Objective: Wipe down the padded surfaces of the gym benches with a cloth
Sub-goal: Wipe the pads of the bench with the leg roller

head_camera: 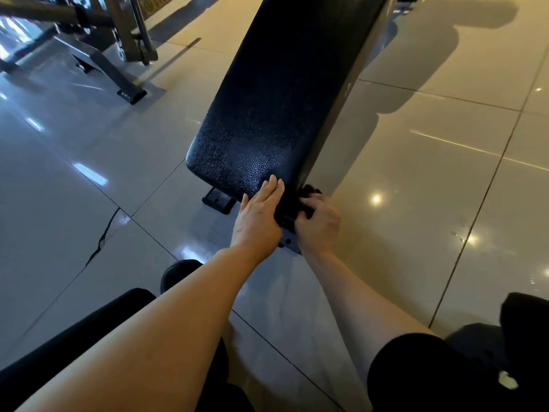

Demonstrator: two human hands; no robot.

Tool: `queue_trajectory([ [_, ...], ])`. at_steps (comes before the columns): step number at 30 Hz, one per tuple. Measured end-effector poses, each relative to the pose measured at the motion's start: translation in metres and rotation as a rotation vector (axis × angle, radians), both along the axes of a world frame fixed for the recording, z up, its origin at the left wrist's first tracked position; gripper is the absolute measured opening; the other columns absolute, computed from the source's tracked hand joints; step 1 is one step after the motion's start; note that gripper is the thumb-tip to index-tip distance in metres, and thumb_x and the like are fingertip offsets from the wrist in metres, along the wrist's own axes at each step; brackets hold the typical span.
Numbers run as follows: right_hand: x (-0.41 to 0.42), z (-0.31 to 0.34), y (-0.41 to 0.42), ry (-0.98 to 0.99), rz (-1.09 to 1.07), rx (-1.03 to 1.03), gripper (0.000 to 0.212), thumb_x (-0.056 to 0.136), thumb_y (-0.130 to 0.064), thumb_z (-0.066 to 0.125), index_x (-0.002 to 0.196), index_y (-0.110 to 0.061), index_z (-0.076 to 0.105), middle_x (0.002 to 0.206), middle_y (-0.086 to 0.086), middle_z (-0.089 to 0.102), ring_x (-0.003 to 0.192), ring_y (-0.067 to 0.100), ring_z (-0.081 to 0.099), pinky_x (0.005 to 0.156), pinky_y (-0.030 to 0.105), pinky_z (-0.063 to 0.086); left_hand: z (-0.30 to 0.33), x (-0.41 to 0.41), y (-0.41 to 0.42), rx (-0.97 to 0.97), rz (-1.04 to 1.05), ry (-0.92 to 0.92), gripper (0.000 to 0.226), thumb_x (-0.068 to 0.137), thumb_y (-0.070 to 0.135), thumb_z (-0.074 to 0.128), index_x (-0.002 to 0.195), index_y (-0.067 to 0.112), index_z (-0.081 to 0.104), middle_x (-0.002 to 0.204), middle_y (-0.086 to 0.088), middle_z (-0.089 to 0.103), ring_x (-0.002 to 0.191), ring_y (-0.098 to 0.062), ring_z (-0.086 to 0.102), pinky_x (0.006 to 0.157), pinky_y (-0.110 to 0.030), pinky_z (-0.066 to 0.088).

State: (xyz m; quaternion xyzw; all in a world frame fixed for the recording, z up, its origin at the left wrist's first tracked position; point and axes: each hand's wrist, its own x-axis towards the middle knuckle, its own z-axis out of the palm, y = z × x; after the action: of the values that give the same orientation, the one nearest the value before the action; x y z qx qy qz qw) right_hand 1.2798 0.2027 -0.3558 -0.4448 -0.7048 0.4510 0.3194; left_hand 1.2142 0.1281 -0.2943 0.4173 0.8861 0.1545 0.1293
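Head view, looking down along a black padded bench (276,93) that runs away from me over a glossy tiled floor (416,203). My left hand (259,217) lies flat w/ fingers straight on the near right corner of the pad, palm against the end face. My right hand (319,221) is just beside it at the pad's right edge, fingers curled round a dark cloth (307,193) bunched vs. the side of the padding; cloth mostly hidden by the fingers. Below both hands, a grey steel foot plate (289,242) of the bench frame; a second black foot (218,200) shows under the pad's left side. Upper left: frame of another gym machine (118,40). A crack (102,236) runs through one floor tile at left.
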Motion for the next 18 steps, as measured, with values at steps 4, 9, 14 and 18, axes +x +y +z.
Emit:
queue_trajectory([
  [4, -0.002, 0.006, 0.015, 0.027, -0.264, -0.238, 0.03, 0.095, -0.014, 0.053, 0.121, -0.008, 0.066, 0.139, 0.008, 0.05, 0.125, 0.025, 0.049, 0.109, 0.034, 0.037, 0.001, 0.001, 0.001, 0.005, 0.005, -0.001, 0.081, 0.083, -0.01, 0.045, 0.152, 0.021, 0.019, 0.161, 0.008, 0.009, 0.147, -0.007, 0.007, 0.12, -0.033, -0.002],
  [9, -0.012, 0.019, -0.009, 0.182, -0.186, -0.007, 0.031, 0.082, 0.002, 0.062, 0.111, -0.004, 0.071, 0.117, 0.013, 0.066, 0.108, 0.018, 0.058, 0.095, 0.002, 0.028, 0.002, -0.001, 0.0, 0.005, 0.01, -0.013, 0.08, 0.083, -0.011, 0.047, 0.152, 0.021, 0.02, 0.16, 0.008, 0.01, 0.146, -0.006, 0.007, 0.12, -0.034, -0.001],
  [14, -0.022, 0.019, 0.013, 0.112, -0.294, -0.12, 0.027, 0.085, -0.001, 0.063, 0.11, -0.008, 0.07, 0.11, 0.008, 0.069, 0.103, 0.019, 0.062, 0.089, 0.012, 0.034, 0.002, 0.001, 0.0, 0.001, 0.006, -0.004, 0.081, 0.083, -0.011, 0.047, 0.152, 0.022, 0.02, 0.16, 0.008, 0.01, 0.146, -0.006, 0.008, 0.12, -0.032, -0.003],
  [18, -0.025, 0.029, -0.001, 0.18, -0.298, 0.02, 0.022, 0.082, 0.002, 0.064, 0.1, -0.007, 0.073, 0.103, 0.009, 0.07, 0.096, 0.019, 0.063, 0.084, 0.009, 0.034, -0.001, -0.001, 0.0, 0.003, 0.006, 0.001, 0.081, 0.084, -0.012, 0.047, 0.152, 0.022, 0.019, 0.16, 0.008, 0.01, 0.146, -0.006, 0.008, 0.12, -0.033, -0.002],
])
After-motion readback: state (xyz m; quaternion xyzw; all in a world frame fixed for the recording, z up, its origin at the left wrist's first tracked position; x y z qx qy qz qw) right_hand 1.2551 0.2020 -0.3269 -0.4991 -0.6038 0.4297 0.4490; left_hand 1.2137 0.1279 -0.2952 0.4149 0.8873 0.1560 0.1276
